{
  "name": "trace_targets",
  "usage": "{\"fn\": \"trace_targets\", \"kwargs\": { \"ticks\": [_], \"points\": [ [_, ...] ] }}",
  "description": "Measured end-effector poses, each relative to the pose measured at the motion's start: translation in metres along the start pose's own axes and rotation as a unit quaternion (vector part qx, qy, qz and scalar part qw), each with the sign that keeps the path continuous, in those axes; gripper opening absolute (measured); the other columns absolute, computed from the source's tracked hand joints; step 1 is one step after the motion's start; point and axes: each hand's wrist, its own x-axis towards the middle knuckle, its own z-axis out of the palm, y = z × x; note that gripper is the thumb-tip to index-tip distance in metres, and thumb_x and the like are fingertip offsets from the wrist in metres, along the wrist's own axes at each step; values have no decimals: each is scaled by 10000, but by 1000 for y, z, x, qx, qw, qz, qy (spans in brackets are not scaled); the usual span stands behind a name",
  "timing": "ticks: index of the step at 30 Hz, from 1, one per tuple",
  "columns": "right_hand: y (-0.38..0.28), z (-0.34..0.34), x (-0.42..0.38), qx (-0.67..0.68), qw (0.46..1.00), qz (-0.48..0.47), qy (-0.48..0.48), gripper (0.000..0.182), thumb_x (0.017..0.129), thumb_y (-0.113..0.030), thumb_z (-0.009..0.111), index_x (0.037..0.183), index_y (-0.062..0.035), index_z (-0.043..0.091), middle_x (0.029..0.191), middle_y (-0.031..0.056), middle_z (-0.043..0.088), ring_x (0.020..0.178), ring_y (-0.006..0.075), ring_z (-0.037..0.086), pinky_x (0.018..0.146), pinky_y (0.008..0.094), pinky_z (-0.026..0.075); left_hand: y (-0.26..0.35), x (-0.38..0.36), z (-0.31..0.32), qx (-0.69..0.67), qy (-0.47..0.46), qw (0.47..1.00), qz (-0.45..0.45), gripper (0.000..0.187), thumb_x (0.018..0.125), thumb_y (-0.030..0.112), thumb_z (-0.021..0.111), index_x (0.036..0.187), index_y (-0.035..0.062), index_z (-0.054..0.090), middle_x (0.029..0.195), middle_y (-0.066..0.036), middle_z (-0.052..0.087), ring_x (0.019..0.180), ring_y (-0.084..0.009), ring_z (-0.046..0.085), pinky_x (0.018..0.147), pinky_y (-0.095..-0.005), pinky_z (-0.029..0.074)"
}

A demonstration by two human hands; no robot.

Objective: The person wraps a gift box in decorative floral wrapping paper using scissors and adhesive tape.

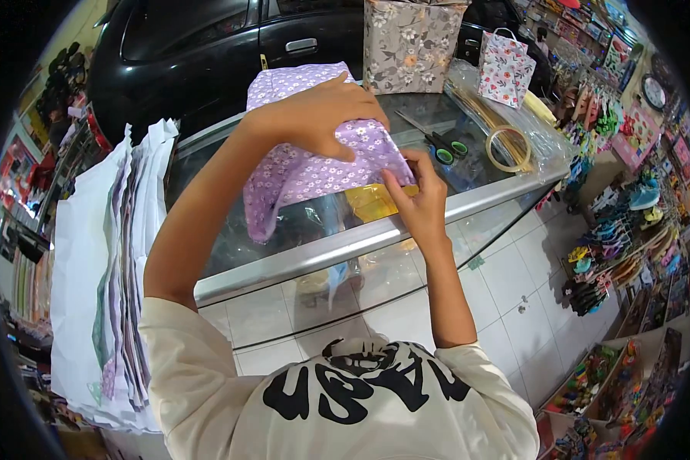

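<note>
Purple wrapping paper [318, 176] with small white flowers is folded around a package on the glass counter, and a loose flap hangs at its left front. Across its top lies my left hand [322, 115], gripping it with the thumb on the near side and the fingers over the far right. My right hand [420, 195] pinches the paper's right edge between thumb and fingers. What is inside the paper is hidden. Black-and-green scissors [443, 146] lie partly open to the right of the package. A roll of tape [489, 147] rests farther right.
A tall floral-wrapped box [412, 50] and a small floral gift bag [506, 69] stand at the back of the counter [471, 201]. Clear plastic packaging [540, 146] lies right. Large paper sheets [84, 268] hang left. A black car [199, 38] is behind.
</note>
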Motion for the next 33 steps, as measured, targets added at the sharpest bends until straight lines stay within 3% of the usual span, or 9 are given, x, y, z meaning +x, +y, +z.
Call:
{"fn": "trace_targets", "kwargs": {
  "ticks": [5,9,14,17,20,23,26,29,33],
  "points": [
    [-9,2,5,-47,997,-1,-65,269,749,-45,695,965,2,540,818,172,628,732,294,636,628,331,482,1,-1,4,-11,35,999,-26,408,569,179,647,966,109,586,1003,-96,529,1067,-300,434,947,-416,312],
    [-14,6,6,-61,994,65,-66,232,742,-27,680,892,6,507,771,193,592,701,343,610,602,366,463,2,4,14,4,63,997,-38,363,607,198,657,959,129,597,997,-74,531,1105,-289,433,1040,-479,234],
    [-4,4,12,-75,993,49,-70,221,747,-24,675,856,15,487,741,202,571,677,379,586,576,378,447,-2,10,19,69,101,992,-20,305,637,274,709,899,154,610,958,-27,549,1073,-256,491,1097,-591,68],
    [-3,2,15,-75,993,61,-71,230,747,-34,686,863,17,494,745,204,590,678,374,599,576,358,456,-5,24,0,13,3,1000,-24,296,626,292,728,860,156,608,881,-7,561,1004,-231,543,1090,-610,75],
    [-1,-2,17,-44,994,74,-74,241,745,-48,699,879,19,510,749,197,619,671,334,631,580,335,472,1,42,-6,50,-88,994,-51,265,618,230,719,844,154,604,829,-1,570,940,-215,575,1078,-632,57],
    [9,-6,19,-46,992,91,-77,252,740,-60,711,889,20,525,749,183,642,665,284,659,579,322,488,-8,45,12,-15,-35,997,-74,262,596,183,711,829,117,608,839,-21,589,893,-220,588,1052,-534,253],
    [16,-6,20,-70,991,85,-69,254,733,-62,719,882,19,531,731,168,649,660,266,669,570,323,494,-18,45,21,-135,26,989,-55,241,577,152,698,781,65,606,792,-39,602,776,-204,593,836,-367,441],
    [17,-7,24,-55,992,91,-62,259,717,-56,728,869,15,531,732,171,650,677,274,673,577,328,497,-22,52,25,-172,13,979,-111,228,563,135,698,727,17,592,725,-47,597,703,-159,573,624,-287,432],
    [31,-5,33,-20,996,55,-65,279,688,-39,737,861,10,524,749,184,649,704,283,673,600,337,501,-22,56,28,-209,23,967,-144,197,553,92,695,697,11,587,687,-32,584,683,-115,555,613,-273,420]
  ]
}}
